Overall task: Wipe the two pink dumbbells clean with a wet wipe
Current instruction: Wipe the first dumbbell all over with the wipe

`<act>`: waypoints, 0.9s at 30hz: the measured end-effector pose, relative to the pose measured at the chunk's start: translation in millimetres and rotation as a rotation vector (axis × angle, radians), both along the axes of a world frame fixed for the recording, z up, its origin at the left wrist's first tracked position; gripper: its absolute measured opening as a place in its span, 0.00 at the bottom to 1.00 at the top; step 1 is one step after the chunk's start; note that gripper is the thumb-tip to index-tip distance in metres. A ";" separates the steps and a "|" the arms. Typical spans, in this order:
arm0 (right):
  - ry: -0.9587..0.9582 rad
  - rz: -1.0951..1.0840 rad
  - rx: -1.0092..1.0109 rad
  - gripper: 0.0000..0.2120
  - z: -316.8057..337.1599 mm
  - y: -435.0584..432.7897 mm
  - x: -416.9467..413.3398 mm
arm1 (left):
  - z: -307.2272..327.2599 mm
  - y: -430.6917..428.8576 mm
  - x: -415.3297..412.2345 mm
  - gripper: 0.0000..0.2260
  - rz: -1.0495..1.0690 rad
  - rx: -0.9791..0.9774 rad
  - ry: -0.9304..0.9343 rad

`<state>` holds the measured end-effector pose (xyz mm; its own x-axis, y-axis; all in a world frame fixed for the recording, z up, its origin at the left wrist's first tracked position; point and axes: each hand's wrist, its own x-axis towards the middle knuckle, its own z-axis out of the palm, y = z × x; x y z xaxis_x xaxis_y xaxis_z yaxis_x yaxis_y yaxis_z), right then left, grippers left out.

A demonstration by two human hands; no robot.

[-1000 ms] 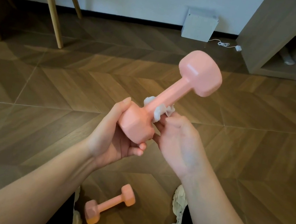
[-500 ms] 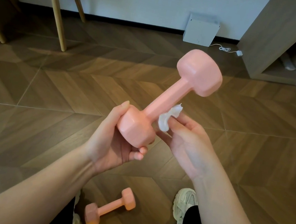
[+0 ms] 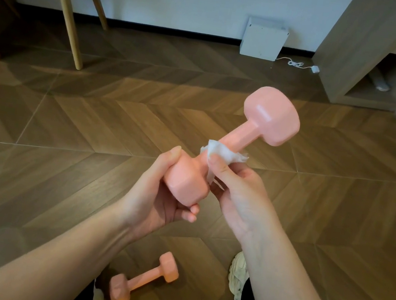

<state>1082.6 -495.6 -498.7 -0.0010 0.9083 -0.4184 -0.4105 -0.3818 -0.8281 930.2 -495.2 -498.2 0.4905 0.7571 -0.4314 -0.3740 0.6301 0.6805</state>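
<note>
A pink dumbbell (image 3: pixel 269 117) is held up in mid-air, tilted with its far head up and to the right. My left hand (image 3: pixel 157 200) grips its near head from below, thumb on the left side. My right hand (image 3: pixel 236 195) pinches a crumpled white wet wipe (image 3: pixel 222 152) around the lower part of the dumbbell's handle, thumb on top of the wipe. The second pink dumbbell (image 3: pixel 142 280) lies on the wooden floor below, between my feet.
My pale sneaker (image 3: pixel 233 295) stands on the floor at the lower right. Wooden chair legs (image 3: pixel 65 12) stand at the back left, a white box (image 3: pixel 262 39) with a cable against the wall, and a wooden shelf unit (image 3: pixel 377 56) at the back right.
My right hand has wrapped the wipe back around the handle near the lower head, after it was off to the side of the handle. The held dumbbell stayed in my left hand.
</note>
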 end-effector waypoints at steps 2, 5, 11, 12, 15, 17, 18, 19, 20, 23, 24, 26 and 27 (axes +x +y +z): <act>0.084 0.006 0.003 0.24 2.8 0.6 0.8 | 0.4 1.1 -1.4 0.26 0.010 0.016 0.013; 0.242 0.012 -0.006 0.13 3.6 1.2 2.3 | 0.8 2.8 -4.7 0.26 0.034 0.022 0.044; 0.334 0.048 -0.043 0.08 3.2 3.8 2.6 | -0.4 4.6 -10.8 0.33 0.057 0.010 0.051; 0.303 0.038 -0.040 0.07 2.8 3.9 0.7 | 0.5 4.4 -10.6 0.32 0.056 0.010 0.045; 0.224 -0.016 -0.034 0.11 -0.3 4.0 -5.3 | 3.0 2.2 -8.6 0.27 0.046 0.013 0.036; 0.197 -0.038 -0.035 0.20 -1.6 3.6 -9.2 | 2.8 1.7 -7.2 0.25 0.028 0.023 0.027; 0.189 -0.043 -0.036 0.23 -1.7 3.1 -10.6 | 2.6 1.7 -6.5 0.24 0.018 0.030 0.025; 0.186 -0.051 -0.039 0.23 -1.9 2.8 -11.4 | 1.5 2.0 -6.0 0.24 0.012 0.037 0.025; 0.192 -0.058 -0.044 0.20 -1.3 2.2 -12.3 | 1.0 2.1 -5.5 0.24 0.006 0.041 0.023; 0.201 -0.065 -0.051 0.14 -2.6 0.5 -16.0 | -1.0 2.0 -5.1 0.24 0.003 0.047 0.029; 0.187 -0.080 -0.048 0.14 -3.0 0.4 -16.0 | -2.0 1.7 -5.2 0.24 0.002 0.050 0.036; 0.177 -0.135 -0.033 0.13 1.4 4.2 -12.5 | -2.5 1.1 -6.4 0.24 0.008 0.053 0.059; 0.190 -0.173 -0.020 0.14 5.2 7.4 -8.8 | -2.9 1.2 -7.2 0.26 0.008 0.053 0.075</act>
<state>1073.8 -488.2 -493.5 0.0738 0.8934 -0.4432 -0.6188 -0.3075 -0.7229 923.1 -493.9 -501.2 0.4519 0.7838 -0.4261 -0.3259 0.5896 0.7390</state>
